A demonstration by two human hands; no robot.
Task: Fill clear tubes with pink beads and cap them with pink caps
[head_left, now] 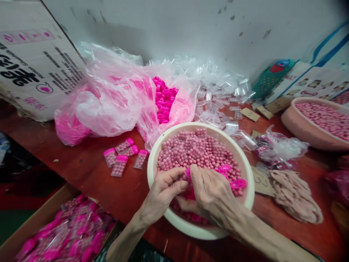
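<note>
Both my hands meet over a cream basin (201, 125) of pink beads (218, 153). Thumb and fingers of my left hand (163, 189) pinch a small clear container, mostly hidden by the fingers. At its end shows a bright pink cap (187, 173), with the fingers of my right hand (209, 191) closed on it. More pink plastic is partly covered under my right palm. Loose pink caps (237, 183) lie on the beads at the basin's right side. Several clear bead-filled containers rest on the heap near the back.
Several capped containers (119, 166) lie left of the basin. Behind are a plastic bag (114, 98) of pink caps and a pile of clear tubes (215, 105). A carton (40, 214) of filled containers sits lower left. At right are a crumpled cloth (296, 194) and another bead basin (305, 125).
</note>
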